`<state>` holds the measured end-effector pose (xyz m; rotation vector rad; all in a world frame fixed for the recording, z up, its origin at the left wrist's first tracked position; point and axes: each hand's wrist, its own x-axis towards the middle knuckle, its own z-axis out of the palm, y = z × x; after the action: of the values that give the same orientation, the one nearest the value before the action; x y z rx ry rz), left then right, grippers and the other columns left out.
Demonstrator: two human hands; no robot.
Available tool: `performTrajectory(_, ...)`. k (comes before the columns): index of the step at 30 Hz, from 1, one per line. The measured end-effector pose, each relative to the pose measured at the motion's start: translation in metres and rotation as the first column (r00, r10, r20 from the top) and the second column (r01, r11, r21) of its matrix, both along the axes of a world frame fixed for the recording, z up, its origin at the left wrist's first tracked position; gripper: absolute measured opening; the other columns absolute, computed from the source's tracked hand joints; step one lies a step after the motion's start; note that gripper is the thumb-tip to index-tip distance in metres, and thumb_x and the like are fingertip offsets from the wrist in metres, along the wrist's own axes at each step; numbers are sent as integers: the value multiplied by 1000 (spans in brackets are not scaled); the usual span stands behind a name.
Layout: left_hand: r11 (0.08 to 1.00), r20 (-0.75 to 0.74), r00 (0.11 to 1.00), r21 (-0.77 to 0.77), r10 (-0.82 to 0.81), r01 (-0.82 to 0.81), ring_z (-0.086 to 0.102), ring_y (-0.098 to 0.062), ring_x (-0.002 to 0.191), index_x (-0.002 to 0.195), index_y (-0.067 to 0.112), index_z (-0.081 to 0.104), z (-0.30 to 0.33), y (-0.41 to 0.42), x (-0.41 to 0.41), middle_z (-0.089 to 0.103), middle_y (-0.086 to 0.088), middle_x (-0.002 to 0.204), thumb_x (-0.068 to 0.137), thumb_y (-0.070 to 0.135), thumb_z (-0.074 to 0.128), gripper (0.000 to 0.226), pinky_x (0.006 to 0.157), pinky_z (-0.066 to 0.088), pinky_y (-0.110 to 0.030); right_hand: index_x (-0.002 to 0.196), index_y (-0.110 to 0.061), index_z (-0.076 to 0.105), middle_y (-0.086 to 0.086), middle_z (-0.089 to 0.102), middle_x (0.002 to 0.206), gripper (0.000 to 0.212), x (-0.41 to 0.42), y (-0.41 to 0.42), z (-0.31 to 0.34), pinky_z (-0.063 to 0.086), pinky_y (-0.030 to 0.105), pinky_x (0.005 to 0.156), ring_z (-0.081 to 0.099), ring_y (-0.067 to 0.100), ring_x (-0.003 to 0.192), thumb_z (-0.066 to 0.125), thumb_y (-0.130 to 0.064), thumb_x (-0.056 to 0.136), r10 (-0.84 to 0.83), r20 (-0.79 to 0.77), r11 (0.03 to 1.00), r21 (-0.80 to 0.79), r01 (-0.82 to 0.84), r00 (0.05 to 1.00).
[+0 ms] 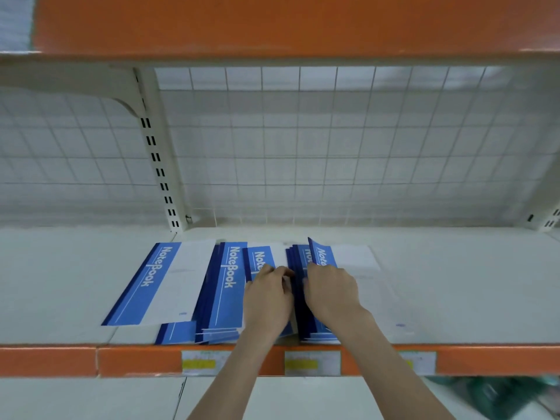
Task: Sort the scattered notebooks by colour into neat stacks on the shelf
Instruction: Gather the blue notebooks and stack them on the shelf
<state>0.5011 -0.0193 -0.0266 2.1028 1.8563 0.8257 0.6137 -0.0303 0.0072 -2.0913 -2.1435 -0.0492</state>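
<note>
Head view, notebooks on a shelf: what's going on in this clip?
A person is sorting blue-and-white notebooks on a white shelf with an orange front edge. The left hand rests on the middle pile, fingers curled at its right edge. The right hand grips the right pile, whose top cover is lifted at the far end. One single notebook lies flat at the left. The piles are fanned and uneven, not yet neat.

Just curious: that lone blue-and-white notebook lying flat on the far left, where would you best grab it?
Probably the leftmost notebook by its near short edge, coming from the front. It lies flat and untouched, with that edge toward the shelf's orange lip.
</note>
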Motion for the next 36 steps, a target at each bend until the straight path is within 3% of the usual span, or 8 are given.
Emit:
performTrajectory(9,998,-128,991,52,39,-33,50,-16,111,124,27,53,-7,1,3,50,2,119,97,23,40,31,97,37,-29,115,-11,53,7,64,105,28,-4,8,-4,37,27,61,60,25,95,42,-28,96,18,9,999,28,-18,1000)
performTrajectory(14,995,-244,967,90,72,-52,32,-16,130,131,29,45,-12,1,4,41,5,136,97,27,43,35,108,26,-32,151,-16,11,12,63,103,59,-5,8,-7,37,30,59,60,28,91,35,-11,97,73,95,995,57,-78,993)
performTrajectory(19,997,-149,988,67,50,-40,35,-15,130,135,23,49,-12,3,1,46,5,137,92,13,46,45,110,24,-30,118,-8,49,14,62,110,24,5,6,1,37,29,64,60,30,98,41,-14,96,62,18,998,15,-62,998)
performTrajectory(23,997,-126,991,68,47,-39,36,-15,128,134,23,51,-12,4,0,48,6,135,91,13,48,44,110,26,-29,111,-14,52,7,62,105,34,3,0,4,41,29,67,60,26,96,55,-40,89,81,-54,996,-37,-83,995)
performTrajectory(28,997,-153,987,70,48,-38,34,-15,130,136,26,48,-10,2,1,46,6,137,93,14,46,45,111,25,-30,117,-10,49,10,62,105,36,2,2,8,40,28,63,60,28,94,52,-31,88,72,-65,995,-59,-76,995)
performTrajectory(31,997,-163,985,71,49,-38,35,-14,130,134,27,49,-10,1,0,46,7,137,94,17,47,42,111,27,-30,149,-15,19,13,62,96,58,-2,0,8,37,29,59,57,28,80,38,-19,94,86,-44,995,-37,-87,995)
performTrajectory(33,996,-161,986,79,46,-34,34,-14,131,134,27,49,-9,1,0,46,7,137,94,15,47,42,112,27,-30,151,-26,-6,9,53,76,69,1,-2,10,32,27,51,43,20,59,35,-13,96,123,-66,992,-24,-125,990)
performTrajectory(36,994,-114,992,104,49,-37,37,-13,129,131,26,53,-8,0,1,49,7,134,99,20,40,36,110,28,-29,150,-25,-13,6,46,71,74,7,-3,18,26,25,46,35,16,54,36,-10,97,134,-127,990,-28,-138,983)
